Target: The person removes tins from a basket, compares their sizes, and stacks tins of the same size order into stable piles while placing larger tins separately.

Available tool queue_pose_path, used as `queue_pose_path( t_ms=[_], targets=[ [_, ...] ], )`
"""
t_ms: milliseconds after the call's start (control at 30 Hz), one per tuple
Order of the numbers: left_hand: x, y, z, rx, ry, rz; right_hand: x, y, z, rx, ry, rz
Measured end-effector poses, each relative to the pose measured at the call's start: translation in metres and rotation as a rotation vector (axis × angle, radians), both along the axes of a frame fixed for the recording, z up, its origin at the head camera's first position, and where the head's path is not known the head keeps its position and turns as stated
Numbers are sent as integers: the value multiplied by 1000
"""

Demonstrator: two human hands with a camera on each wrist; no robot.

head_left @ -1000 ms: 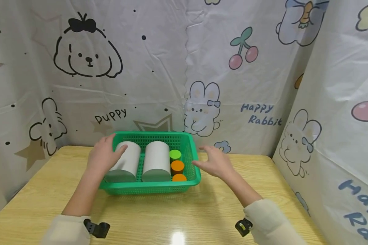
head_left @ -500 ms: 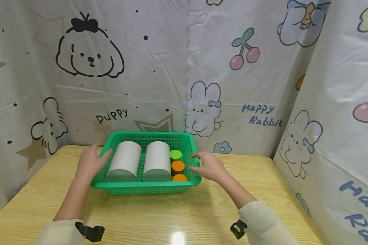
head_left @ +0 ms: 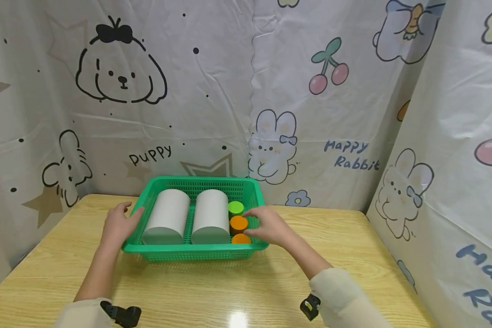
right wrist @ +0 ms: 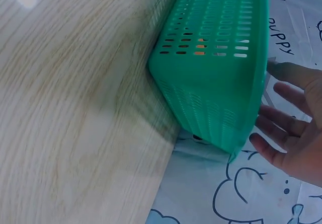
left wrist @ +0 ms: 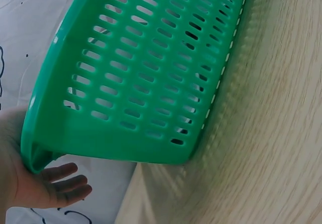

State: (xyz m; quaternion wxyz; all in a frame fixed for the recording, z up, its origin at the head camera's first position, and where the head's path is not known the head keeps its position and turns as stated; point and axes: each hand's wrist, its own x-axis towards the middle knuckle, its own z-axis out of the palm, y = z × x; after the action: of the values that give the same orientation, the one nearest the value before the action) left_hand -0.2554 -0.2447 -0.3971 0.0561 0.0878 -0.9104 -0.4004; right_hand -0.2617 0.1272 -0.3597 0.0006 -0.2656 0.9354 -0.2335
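A green plastic basket (head_left: 197, 248) sits on the table, holding two white cylinders (head_left: 168, 214) that lie side by side. Along its right inner side stand a green-capped container (head_left: 235, 208) and two orange-capped ones (head_left: 238, 223). My left hand (head_left: 119, 225) is at the basket's left rim, thumb toward the inside and the other fingers outside and below the rim in the left wrist view. My right hand (head_left: 270, 225) reaches over the right rim, its thumb and fingers spread apart close to the orange caps. In the right wrist view its fingers are partly behind the rim.
The wooden table (head_left: 180, 291) extends in front of the basket and to both sides. A patterned white curtain (head_left: 213, 91) hangs right behind the basket and along both sides of the table.
My right hand has moved left, from outside the right rim to over the orange caps. My left hand has shifted left and down, from over the left cylinder to the left rim.
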Motion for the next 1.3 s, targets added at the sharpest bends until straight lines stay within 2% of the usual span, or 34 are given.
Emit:
queue_pose_path(
  t_ms=[267, 533, 667, 867, 1300],
  targets=[
    [-2, 0, -4, 34, -26, 5, -5, -10, -6, 34, -49, 62],
    [-3, 5, -4, 17, 9, 34, -10, -17, -9, 91, -121, 143],
    [-2, 6, -5, 1, 20, 50, -14, -21, -10, 119, -149, 151],
    [0, 4, -6, -11, 26, 55, -19, -31, -14, 164, -176, 153],
    [2, 5, -6, -19, 28, 54, -22, -39, -20, 187, -325, 59]
  ],
)
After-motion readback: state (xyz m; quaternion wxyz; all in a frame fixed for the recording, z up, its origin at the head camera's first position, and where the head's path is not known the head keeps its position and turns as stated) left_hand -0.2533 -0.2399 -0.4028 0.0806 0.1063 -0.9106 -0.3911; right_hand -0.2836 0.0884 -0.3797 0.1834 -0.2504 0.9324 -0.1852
